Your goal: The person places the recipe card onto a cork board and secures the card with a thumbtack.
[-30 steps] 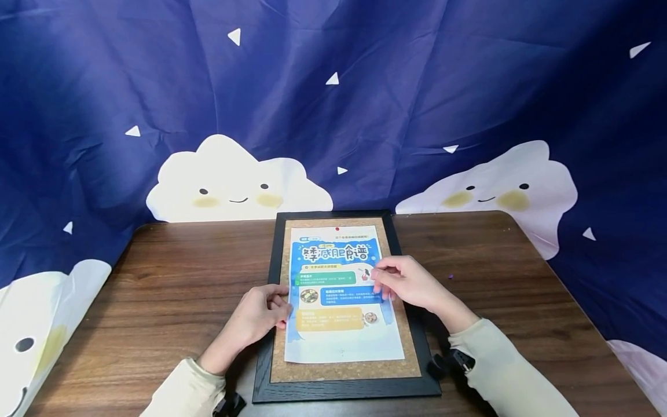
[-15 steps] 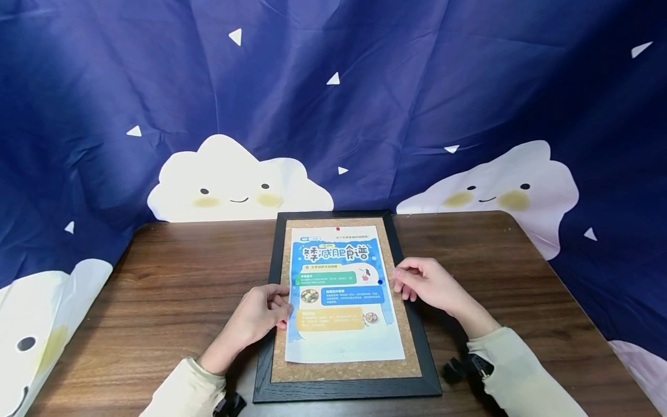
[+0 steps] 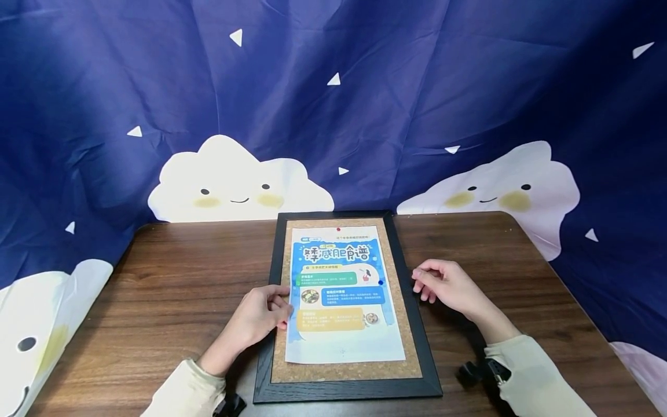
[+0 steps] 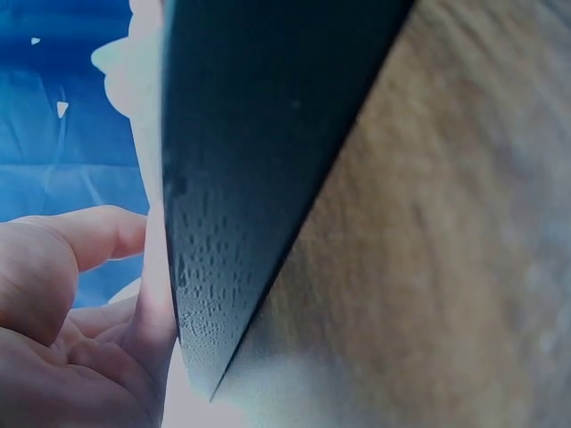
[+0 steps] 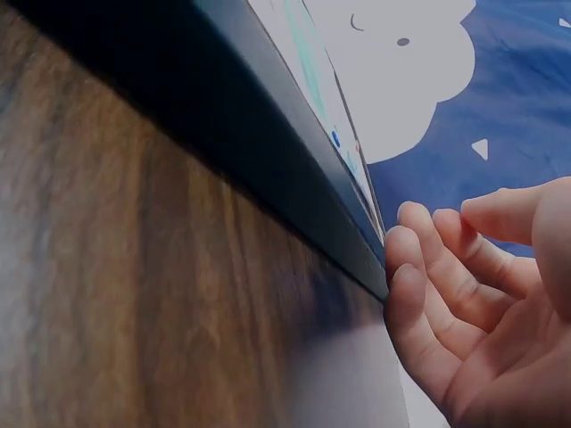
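A printed poster [image 3: 341, 344] with blue, green and yellow blocks lies on a black-framed cork board [image 3: 351, 372]. A red pushpin [image 3: 338, 229] sits at its top middle, and a blue pushpin [image 3: 381, 282] at its right edge. My left hand [image 3: 257, 315] rests across the board's left side, fingertips at the poster's left margin, fingers relaxed. In the left wrist view its thumb and fingers hang loosely beside the black frame [image 4: 241, 160]. Just right of the frame, my right hand [image 3: 445, 286] has loosely bent fingers with nothing between them; its fingertips are right at the frame's outer edge.
The board lies on a brown wood-grain table [image 3: 198, 249], its far end near the table's back edge. A dark blue curtain [image 3: 365, 104] with white clouds hangs behind. Dark wrist cameras [image 3: 471, 373] sit at both sleeves.
My right hand has drawn away from the poster to the right, past the frame, uncovering the blue pushpin. The small purple thing on the table is now hidden. My left hand stays put.
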`<act>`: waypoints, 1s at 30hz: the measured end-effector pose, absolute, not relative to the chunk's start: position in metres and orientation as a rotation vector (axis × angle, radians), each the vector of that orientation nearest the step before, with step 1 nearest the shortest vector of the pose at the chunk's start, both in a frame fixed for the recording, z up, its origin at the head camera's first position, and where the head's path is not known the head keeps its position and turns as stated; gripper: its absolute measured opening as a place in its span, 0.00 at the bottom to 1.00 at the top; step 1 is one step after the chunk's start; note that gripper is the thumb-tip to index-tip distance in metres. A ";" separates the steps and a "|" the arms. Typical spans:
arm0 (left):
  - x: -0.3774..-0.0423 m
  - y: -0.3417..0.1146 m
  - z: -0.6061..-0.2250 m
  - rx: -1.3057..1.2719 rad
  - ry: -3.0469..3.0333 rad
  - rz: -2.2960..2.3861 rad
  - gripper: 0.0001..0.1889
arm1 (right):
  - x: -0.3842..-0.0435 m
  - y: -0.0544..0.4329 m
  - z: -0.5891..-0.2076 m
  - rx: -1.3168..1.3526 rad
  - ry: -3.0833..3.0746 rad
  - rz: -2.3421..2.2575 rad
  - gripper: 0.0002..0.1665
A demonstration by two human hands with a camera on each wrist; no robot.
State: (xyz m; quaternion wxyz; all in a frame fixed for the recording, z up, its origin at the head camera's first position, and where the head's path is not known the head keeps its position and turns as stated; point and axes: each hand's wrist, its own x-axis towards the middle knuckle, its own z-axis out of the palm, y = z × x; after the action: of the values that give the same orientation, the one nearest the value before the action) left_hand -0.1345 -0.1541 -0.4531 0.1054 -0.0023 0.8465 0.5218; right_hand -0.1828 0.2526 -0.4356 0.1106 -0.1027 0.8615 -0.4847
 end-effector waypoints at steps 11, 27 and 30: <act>-0.134 -0.155 -0.454 0.024 2.503 1.537 0.20 | -0.181 0.274 -0.440 -0.198 2.562 -1.460 0.17; -0.134 -0.156 -0.455 0.027 2.504 1.531 0.20 | -0.181 0.296 -0.447 -0.004 2.569 -1.475 0.17; -0.133 -0.156 -0.455 0.021 2.506 1.524 0.20 | -0.183 0.300 -0.448 0.048 2.540 -1.488 0.17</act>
State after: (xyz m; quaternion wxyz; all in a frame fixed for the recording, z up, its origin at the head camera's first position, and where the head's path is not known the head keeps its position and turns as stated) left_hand -0.1334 -0.1558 -0.4546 0.1039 0.0072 0.8497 0.5168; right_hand -0.1834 0.3004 -0.4482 0.0984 0.0162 0.8585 -0.5030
